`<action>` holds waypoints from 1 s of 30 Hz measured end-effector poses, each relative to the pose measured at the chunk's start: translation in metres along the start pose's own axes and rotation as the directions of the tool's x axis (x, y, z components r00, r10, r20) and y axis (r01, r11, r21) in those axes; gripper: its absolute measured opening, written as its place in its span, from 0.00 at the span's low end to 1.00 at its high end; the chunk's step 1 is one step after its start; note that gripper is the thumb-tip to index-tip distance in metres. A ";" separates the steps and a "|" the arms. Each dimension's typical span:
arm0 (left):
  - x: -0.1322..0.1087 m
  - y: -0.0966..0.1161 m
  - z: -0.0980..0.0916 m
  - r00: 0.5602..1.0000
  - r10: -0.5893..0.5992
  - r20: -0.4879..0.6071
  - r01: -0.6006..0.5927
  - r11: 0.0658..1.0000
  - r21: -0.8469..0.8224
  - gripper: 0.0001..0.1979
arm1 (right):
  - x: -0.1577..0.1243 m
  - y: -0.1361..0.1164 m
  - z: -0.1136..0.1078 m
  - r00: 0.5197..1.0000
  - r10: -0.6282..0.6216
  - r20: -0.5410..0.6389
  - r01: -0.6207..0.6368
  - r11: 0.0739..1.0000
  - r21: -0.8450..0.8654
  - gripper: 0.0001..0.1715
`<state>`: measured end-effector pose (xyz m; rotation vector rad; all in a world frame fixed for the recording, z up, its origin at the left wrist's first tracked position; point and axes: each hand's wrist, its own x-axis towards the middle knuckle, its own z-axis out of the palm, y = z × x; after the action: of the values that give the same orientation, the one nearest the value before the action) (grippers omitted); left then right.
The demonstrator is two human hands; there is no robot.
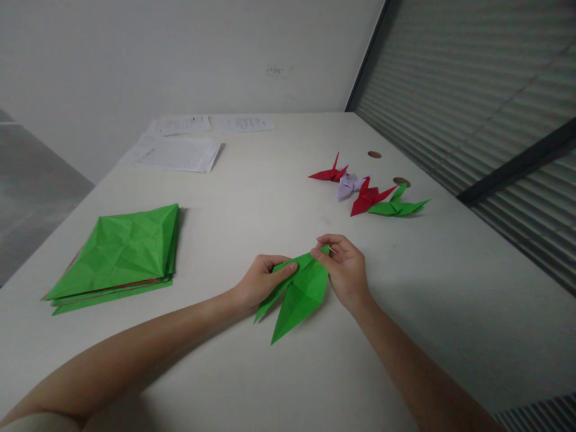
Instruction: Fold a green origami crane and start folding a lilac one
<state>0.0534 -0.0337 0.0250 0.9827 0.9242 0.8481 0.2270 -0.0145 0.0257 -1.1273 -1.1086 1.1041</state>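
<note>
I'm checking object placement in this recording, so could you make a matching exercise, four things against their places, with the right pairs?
Things:
1. Stack
2. Lilac crane
3. Folded paper
4. Green crane

Places:
A. Held in the left hand and right hand
B. Rightmost of the cranes
C. On the left side of the table
D. Between two red cranes

Pairs: 1-C, 2-D, 3-A, 4-B
</note>
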 end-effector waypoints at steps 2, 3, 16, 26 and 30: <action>0.000 0.000 0.000 0.999 0.040 -0.005 -0.040 0.998 0.053 0.18 | 0.000 0.000 0.000 1.000 0.003 0.011 -0.003 1.000 0.009 0.21; 0.000 -0.001 -0.001 0.998 0.067 -0.015 -0.066 0.995 0.075 0.18 | 0.000 0.001 0.000 1.000 0.015 0.020 -0.015 1.000 0.017 0.21; -0.001 -0.003 -0.001 0.994 0.097 -0.041 -0.089 0.983 0.160 0.22 | -0.002 -0.004 0.003 0.988 0.140 0.062 -0.145 0.985 0.097 0.16; -0.001 -0.003 0.000 1.000 0.013 -0.011 -0.013 1.000 0.029 0.22 | -0.002 -0.006 0.002 0.986 0.153 0.060 -0.158 0.984 0.078 0.15; -0.001 -0.005 -0.001 1.000 -0.015 0.006 0.015 1.000 0.016 0.23 | -0.002 -0.006 0.002 0.986 0.164 0.040 -0.167 0.982 0.088 0.15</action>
<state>0.0525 -0.0356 0.0202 0.9904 0.9327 0.8260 0.2250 -0.0172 0.0315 -1.1484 -0.9923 1.2945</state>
